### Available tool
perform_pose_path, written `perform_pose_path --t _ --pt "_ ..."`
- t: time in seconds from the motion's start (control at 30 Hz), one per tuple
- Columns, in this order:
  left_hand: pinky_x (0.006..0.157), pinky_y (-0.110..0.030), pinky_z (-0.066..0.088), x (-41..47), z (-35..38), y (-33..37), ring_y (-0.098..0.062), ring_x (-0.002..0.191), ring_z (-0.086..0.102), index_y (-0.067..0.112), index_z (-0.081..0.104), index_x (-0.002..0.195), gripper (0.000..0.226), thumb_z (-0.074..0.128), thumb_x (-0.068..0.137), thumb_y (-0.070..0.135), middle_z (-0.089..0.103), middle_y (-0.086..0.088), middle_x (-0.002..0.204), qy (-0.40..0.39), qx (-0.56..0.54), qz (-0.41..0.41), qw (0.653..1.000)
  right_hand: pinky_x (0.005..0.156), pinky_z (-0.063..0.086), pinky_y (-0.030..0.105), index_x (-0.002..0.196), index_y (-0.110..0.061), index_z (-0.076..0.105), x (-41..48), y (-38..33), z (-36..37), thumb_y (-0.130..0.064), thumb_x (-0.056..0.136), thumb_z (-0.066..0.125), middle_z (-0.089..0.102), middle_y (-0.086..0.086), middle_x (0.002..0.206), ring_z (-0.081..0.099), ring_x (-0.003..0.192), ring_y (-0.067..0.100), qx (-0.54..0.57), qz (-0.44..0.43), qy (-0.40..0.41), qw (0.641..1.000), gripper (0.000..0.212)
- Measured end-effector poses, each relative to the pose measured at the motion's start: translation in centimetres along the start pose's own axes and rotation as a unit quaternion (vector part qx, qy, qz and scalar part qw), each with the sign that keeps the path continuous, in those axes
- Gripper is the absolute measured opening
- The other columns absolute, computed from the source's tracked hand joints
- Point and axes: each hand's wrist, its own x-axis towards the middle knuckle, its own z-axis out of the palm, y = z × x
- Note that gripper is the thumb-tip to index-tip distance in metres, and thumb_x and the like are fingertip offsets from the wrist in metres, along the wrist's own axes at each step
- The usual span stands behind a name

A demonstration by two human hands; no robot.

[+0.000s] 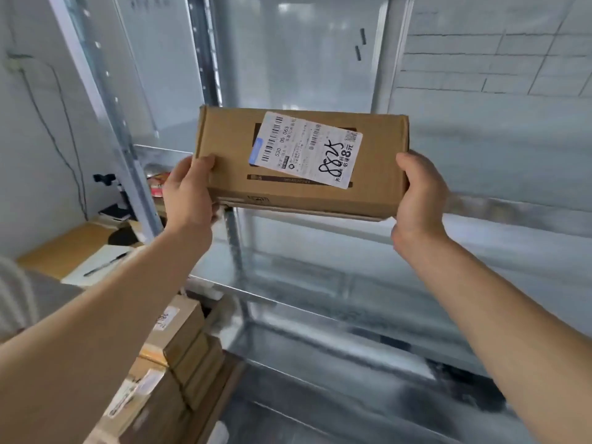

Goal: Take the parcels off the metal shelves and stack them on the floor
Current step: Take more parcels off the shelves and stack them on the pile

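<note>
A flat brown cardboard parcel (378, 181) with a white shipping label is held up in the air in front of the metal shelves (320, 293). My left hand (189, 193) grips its left end, thumb on the front face. My right hand (419, 193) grips its right end, fingers curled behind it. A stack of brown parcels (173, 354) stands on the floor at the lower left. The shelf levels in view carry no parcels.
A wooden desk (64, 248) with a notepad and pen (102, 264) stands at the left, against the wall. A black cable (64, 123) hangs down that wall. A shelf upright (121, 129) rises between desk and shelves.
</note>
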Motion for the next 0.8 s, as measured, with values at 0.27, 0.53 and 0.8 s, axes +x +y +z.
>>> perform_pose_path --t 0.27,0.53,0.8 --pt "0.067 -0.032 0.058 2.4 -12.0 -3.5 -0.018 0.089 0.061 0.026 0.06 0.081 0.013 0.055 0.093 0.027 0.059 0.001 0.094 0.113 0.043 -0.04 0.992 0.073 0.048 0.023 0.112 -0.012 0.071 -5.8 9.8 8.2 -0.032 0.077 0.06 0.066 -0.014 0.079 0.06 0.073 0.001 -0.033 0.063 -0.07 0.995 0.041" --pt "0.095 -0.055 0.053 5.9 -25.2 -6.9 -0.022 0.088 0.063 0.028 0.066 0.091 0.004 0.063 0.09 0.031 0.063 -0.002 0.093 0.2 0.197 -0.133 0.95 0.065 0.051 0.029 0.107 -0.022 0.06 -14.1 22.0 14.9 -0.042 0.089 0.064 0.07 0.003 0.101 0.068 0.087 0.017 -0.102 0.284 -0.151 0.941 0.027" --pt "0.094 -0.05 0.051 11.7 -36.9 -10.3 -0.029 0.102 0.057 0.015 0.056 0.122 0.034 0.064 0.093 0.031 0.058 -0.01 0.109 0.19 0.294 -0.275 0.895 0.07 0.05 0.033 0.106 -0.019 0.051 -23.0 30.1 21.5 -0.057 0.082 0.054 0.067 0.005 0.099 0.066 0.091 0.023 -0.173 0.431 -0.184 0.866 0.046"
